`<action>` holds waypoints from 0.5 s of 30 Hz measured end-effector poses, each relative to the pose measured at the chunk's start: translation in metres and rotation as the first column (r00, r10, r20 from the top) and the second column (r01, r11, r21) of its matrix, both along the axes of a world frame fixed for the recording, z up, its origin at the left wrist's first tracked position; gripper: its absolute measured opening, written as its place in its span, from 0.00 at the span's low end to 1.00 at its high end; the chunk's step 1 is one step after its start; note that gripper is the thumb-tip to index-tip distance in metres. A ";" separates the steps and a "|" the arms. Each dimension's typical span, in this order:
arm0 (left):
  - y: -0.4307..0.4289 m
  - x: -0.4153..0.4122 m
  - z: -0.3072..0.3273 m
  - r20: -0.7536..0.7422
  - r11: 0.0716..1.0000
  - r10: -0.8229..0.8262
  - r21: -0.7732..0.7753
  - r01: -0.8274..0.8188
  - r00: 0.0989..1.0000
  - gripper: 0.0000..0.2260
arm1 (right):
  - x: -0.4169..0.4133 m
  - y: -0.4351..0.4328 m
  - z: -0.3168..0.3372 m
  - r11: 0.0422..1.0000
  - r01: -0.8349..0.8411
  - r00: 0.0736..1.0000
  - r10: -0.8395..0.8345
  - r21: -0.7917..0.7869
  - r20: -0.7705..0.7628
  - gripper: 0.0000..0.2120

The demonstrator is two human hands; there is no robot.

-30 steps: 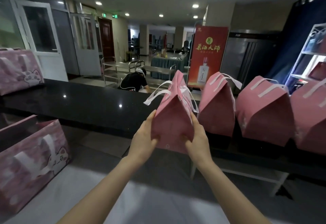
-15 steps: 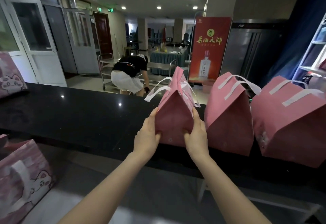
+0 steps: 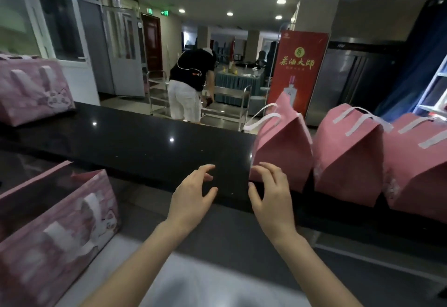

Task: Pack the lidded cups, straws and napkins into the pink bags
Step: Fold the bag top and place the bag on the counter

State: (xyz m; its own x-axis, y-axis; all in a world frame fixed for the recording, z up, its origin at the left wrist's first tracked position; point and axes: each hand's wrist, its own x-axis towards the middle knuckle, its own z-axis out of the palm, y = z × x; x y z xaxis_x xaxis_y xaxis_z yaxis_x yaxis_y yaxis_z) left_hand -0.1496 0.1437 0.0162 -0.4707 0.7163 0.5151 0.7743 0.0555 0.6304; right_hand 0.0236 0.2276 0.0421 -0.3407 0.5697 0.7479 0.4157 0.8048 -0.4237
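Observation:
A closed pink bag with white handles (image 3: 283, 147) stands upright on the black counter (image 3: 145, 147), first in a row with two more closed pink bags (image 3: 348, 159) (image 3: 418, 169) to its right. My right hand (image 3: 271, 193) hovers just in front of that bag's lower left corner, fingers spread, holding nothing. My left hand (image 3: 193, 193) is open too, over the counter's front edge to the left of the bag. An open pink cat-print bag (image 3: 55, 229) stands at the lower left. No cups, straws or napkins show.
Another cat-print bag (image 3: 33, 91) sits on the counter at far left. Behind the counter a person in a black top (image 3: 191, 81) bends over a steel trolley (image 3: 225, 110). A red banner (image 3: 297, 72) stands behind the bags. A white surface (image 3: 193, 282) lies below my arms.
Both hands set the pink bag down on the counter beside the row and let go of it. They have drawn back and left, fingers spread. The person behind has stood up more.

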 end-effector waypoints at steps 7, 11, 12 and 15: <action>-0.184 -0.095 -0.013 0.004 0.982 0.189 0.028 -0.189 0.982 0.15 | -0.152 -0.128 -0.033 0.923 -0.310 0.884 0.368 -0.228 0.289 0.14; -0.266 -0.152 -0.007 0.006 0.939 0.328 0.110 -0.327 0.945 0.09 | -0.228 -0.183 -0.038 0.860 -0.397 0.799 0.495 -0.320 0.340 0.19; -0.281 -0.165 -0.008 0.002 0.929 0.356 0.108 -0.354 0.934 0.11 | -0.243 -0.192 -0.039 0.849 -0.410 0.780 0.516 -0.334 0.354 0.21; -0.314 -0.201 -0.015 -0.038 0.893 0.446 0.077 -0.443 0.894 0.15 | -0.281 -0.213 -0.041 0.850 -0.423 0.729 0.525 -0.315 0.439 0.26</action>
